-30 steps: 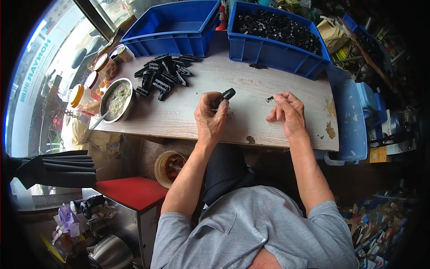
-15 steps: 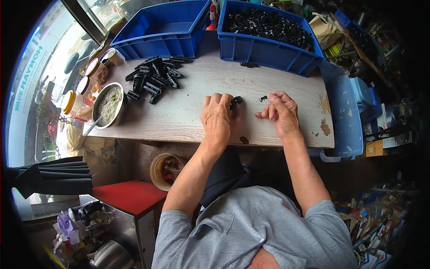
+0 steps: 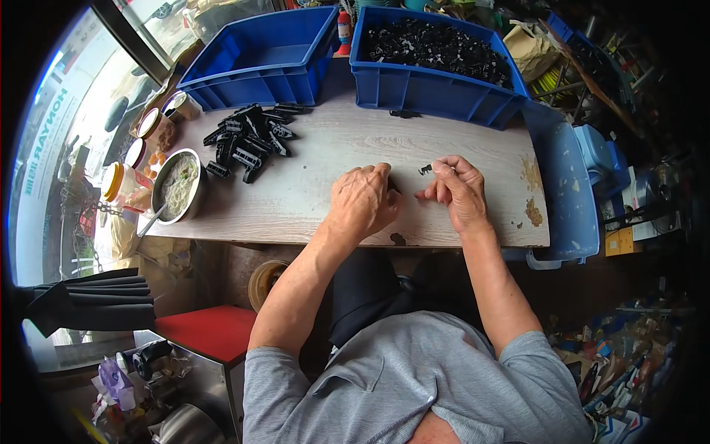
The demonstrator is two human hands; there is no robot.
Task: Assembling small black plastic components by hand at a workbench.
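Note:
My left hand (image 3: 361,198) rests low over the table with its fingers curled round a black plastic part. Only a dark bit of that part shows past the fingertips, and the rest is hidden under the hand. Between thumb and forefinger, my right hand (image 3: 462,191) pinches a small black plastic clip (image 3: 425,169) with toothed edges, held just above the tabletop (image 3: 333,152). The two hands are a short gap apart. Left of them lies a heap of long black plastic housings (image 3: 248,140).
A blue crate (image 3: 436,100) full of small black pieces stands at the back right, beside a second blue crate (image 3: 251,83). A noodle bowl (image 3: 180,186) with a spoon and several jars (image 3: 124,185) line the left edge. A loose black part (image 3: 404,114) lies before the full crate.
My left hand has rolled over the black part, which stuck out at its fingertips before and is now mostly covered. My right hand keeps its pinch on the clip.

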